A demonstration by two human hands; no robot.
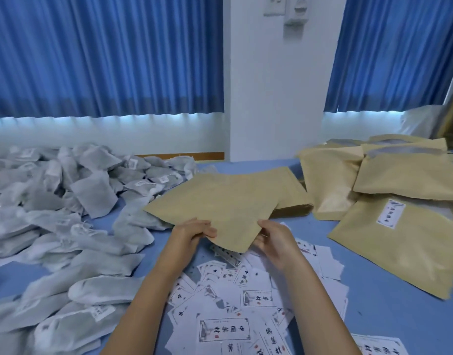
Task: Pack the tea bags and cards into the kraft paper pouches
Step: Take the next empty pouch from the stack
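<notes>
your left hand and right hand pinch a flat kraft pouch by its near edge, above the cards. several packed pouches lie right on the bench; the big tea bags heap suggests most packing remains.

Blue table. Carries a sprawling heap of grey-white tea bags across the whole left side. Bears loose printed cards scattered at the near middle, many overlapping. Holds a flat stack of empty pouches at the far middle, and just beside it, on the right, a pile of filled pouches, one labelled.
</notes>
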